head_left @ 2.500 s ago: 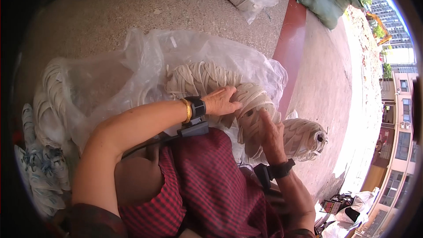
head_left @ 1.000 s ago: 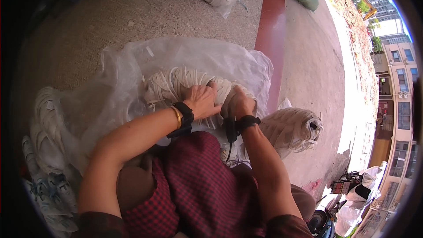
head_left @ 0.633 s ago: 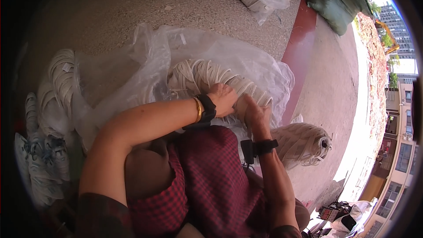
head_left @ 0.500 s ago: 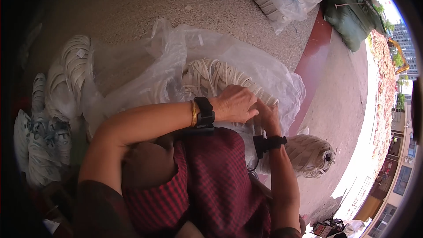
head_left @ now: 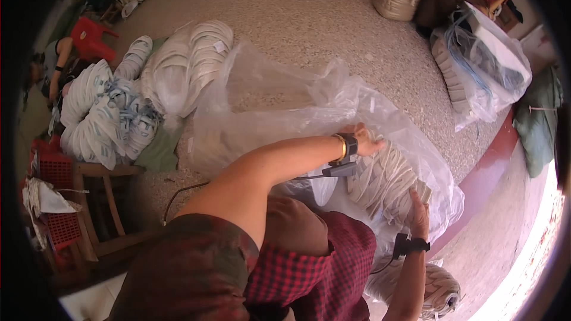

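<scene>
Head view: pale bundle (head_left: 386, 177) lengthwise upper-left to lower-right; left grip (head_left: 367, 141), right grip (head_left: 420, 215), closure unclear

Person's L arm (head_left: 279, 163) has dk reddish sleeve (head_left: 184, 267), gold bracelet (head_left: 341, 148), blk strap (head_left: 351, 144) w/ boxy unit (head_left: 339, 170) & thin cable (head_left: 178, 192); R arm (head_left: 409, 288), blk strap (head_left: 420, 245). Red/blk checked cloth (head_left: 288, 274) below.

cream strap bundle (head_left: 383, 181), tightly layered, elongated, lying slantwise on crumpled clear plastic sheeting (head_left: 342, 89).

strap bundle (head_left: 383, 181): off-white | cloth (head_left: 288, 276): red-black check | stool (head_left: 90, 38): red | sack (head_left: 537, 128): green
</scene>
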`<state>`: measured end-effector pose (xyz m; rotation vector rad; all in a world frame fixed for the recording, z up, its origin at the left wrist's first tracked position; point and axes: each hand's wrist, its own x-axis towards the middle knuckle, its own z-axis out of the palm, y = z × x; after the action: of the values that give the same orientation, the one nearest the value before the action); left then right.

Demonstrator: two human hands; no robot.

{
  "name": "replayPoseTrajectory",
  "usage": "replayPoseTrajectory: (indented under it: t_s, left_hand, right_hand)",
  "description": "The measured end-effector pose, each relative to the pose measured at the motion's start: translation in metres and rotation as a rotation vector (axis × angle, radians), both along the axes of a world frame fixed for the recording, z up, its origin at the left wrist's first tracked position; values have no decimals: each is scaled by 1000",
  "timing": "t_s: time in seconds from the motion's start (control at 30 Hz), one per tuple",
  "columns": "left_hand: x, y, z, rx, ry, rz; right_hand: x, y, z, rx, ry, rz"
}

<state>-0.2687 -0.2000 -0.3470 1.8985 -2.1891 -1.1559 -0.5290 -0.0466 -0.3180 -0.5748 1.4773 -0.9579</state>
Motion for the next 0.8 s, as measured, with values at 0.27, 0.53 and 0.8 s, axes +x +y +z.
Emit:
replayPoseTrajectory:
  t_s: [0.27, 0.53, 0.8]
  left_hand:
    - [13, 48, 49, -16, 228, 16]
    - [108, 7, 242, -692, 759, 113]
    - [320, -53, 216, -407, 651, 320]
  right_hand:
    - [16, 50, 76, 32, 100, -26]
    - [76, -20, 317, -436, 682, 10]
    - [266, -184, 324, -556, 298, 690]
